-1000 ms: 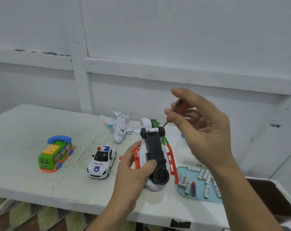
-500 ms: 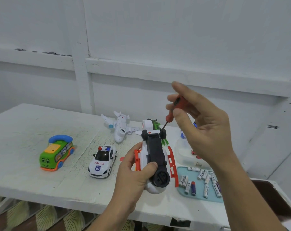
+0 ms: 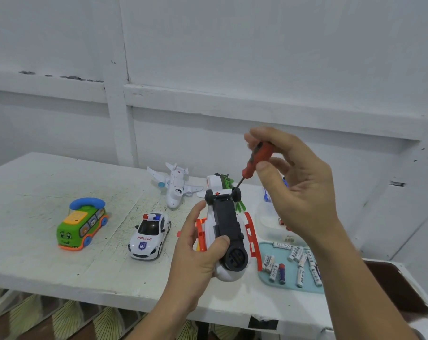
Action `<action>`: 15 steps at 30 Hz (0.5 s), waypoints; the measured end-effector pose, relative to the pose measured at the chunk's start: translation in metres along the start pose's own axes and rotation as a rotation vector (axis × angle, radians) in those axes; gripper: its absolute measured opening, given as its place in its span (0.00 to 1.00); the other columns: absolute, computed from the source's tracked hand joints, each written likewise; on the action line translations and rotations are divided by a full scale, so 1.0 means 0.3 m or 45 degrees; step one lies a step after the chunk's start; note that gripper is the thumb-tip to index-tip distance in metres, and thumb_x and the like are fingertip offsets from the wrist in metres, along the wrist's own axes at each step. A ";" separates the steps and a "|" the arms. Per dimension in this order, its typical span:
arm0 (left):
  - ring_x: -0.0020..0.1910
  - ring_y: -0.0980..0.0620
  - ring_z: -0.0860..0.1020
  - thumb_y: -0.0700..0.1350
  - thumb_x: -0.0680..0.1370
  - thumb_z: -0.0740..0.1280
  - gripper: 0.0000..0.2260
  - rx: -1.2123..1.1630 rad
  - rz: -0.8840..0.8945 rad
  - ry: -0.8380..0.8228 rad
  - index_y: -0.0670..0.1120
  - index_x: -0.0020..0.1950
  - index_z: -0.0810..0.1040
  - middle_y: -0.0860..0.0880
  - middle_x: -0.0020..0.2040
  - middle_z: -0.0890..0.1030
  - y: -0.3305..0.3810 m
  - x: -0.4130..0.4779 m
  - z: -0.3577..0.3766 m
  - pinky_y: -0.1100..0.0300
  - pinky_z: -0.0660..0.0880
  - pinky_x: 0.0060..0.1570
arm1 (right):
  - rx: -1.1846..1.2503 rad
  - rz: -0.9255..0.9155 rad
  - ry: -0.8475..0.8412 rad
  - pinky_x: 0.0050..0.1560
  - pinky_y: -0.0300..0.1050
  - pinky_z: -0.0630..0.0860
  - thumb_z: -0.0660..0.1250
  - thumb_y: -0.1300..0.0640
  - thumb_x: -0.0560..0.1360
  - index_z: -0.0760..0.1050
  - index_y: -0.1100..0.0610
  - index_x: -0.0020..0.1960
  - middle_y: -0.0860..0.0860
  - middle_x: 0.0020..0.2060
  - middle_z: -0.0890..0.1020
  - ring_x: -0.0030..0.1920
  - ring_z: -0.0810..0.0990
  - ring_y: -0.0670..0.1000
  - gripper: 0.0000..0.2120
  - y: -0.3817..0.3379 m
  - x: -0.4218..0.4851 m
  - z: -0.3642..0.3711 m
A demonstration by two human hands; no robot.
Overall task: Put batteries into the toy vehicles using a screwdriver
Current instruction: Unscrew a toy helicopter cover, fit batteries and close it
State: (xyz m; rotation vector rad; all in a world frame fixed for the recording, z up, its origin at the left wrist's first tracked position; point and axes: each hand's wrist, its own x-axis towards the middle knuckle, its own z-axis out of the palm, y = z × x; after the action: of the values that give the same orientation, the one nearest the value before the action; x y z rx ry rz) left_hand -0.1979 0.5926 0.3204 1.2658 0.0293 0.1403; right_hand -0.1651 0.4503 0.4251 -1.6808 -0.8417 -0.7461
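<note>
While the left hand (image 3: 195, 261) grips an upturned white toy vehicle (image 3: 226, 224) just above the front of the white desk (image 3: 36, 261), its black underside faces up. The thumb presses on the near end of that underside and the fingers curl round the far side of the body. Orange ladder-like rails run along both flanks of the toy, and two black wheels sit at its far end.

The right hand (image 3: 301, 190) is raised above the toy and pinches a red-handled screwdriver (image 3: 258, 158) between thumb and fingertips. The thin dark shaft slants down and to the left, and its tip meets the far end of the underside beside a wheel. Whether the tip sits in a screw cannot be seen.

To the right on the desk lies a pale blue tray (image 3: 291, 285) holding loose batteries (image 3: 301, 263), mostly white. Just behind the tray stands a clear plastic container (image 3: 269, 224), partly hidden by the right hand.

To the left of the held toy sits a white police car (image 3: 150, 235), and further left a green toy bus (image 3: 81, 225) with a blue telephone handset on its roof. Behind them a white toy aeroplane (image 3: 174, 186) lies on the desk, and beside it stands a white toy with green parts (image 3: 216, 181), mostly hidden.
</note>
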 end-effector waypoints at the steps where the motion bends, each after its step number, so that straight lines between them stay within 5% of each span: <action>1: 0.49 0.55 0.83 0.36 0.76 0.70 0.28 -0.004 0.004 -0.022 0.71 0.58 0.73 0.61 0.53 0.80 0.000 -0.002 0.000 0.60 0.79 0.34 | -0.021 -0.007 -0.001 0.52 0.47 0.79 0.68 0.66 0.74 0.77 0.51 0.60 0.50 0.52 0.80 0.49 0.82 0.53 0.17 0.001 0.000 0.001; 5: 0.42 0.53 0.84 0.35 0.76 0.70 0.24 0.019 0.005 -0.058 0.63 0.60 0.74 0.54 0.49 0.83 -0.009 -0.007 -0.001 0.62 0.78 0.31 | -0.054 -0.014 0.021 0.50 0.44 0.78 0.73 0.64 0.72 0.76 0.47 0.60 0.54 0.47 0.77 0.47 0.80 0.54 0.20 0.012 0.003 -0.004; 11: 0.45 0.52 0.85 0.36 0.76 0.70 0.24 0.049 0.024 -0.063 0.65 0.59 0.74 0.56 0.50 0.83 -0.027 -0.006 -0.002 0.60 0.80 0.35 | 0.047 -0.008 -0.020 0.53 0.49 0.80 0.64 0.70 0.75 0.75 0.51 0.66 0.52 0.53 0.82 0.51 0.83 0.53 0.23 0.011 -0.008 -0.007; 15: 0.46 0.50 0.85 0.37 0.76 0.70 0.24 0.072 0.033 -0.057 0.66 0.58 0.75 0.56 0.49 0.83 -0.034 0.000 -0.003 0.59 0.80 0.36 | -0.012 -0.037 0.012 0.49 0.49 0.80 0.74 0.60 0.71 0.78 0.49 0.57 0.52 0.50 0.76 0.47 0.81 0.52 0.16 0.011 -0.005 -0.011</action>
State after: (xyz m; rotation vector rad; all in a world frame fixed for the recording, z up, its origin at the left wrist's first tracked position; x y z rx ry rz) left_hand -0.1972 0.5904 0.3105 1.3255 -0.0214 0.1343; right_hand -0.1634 0.4464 0.4227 -1.6750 -0.8592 -0.7782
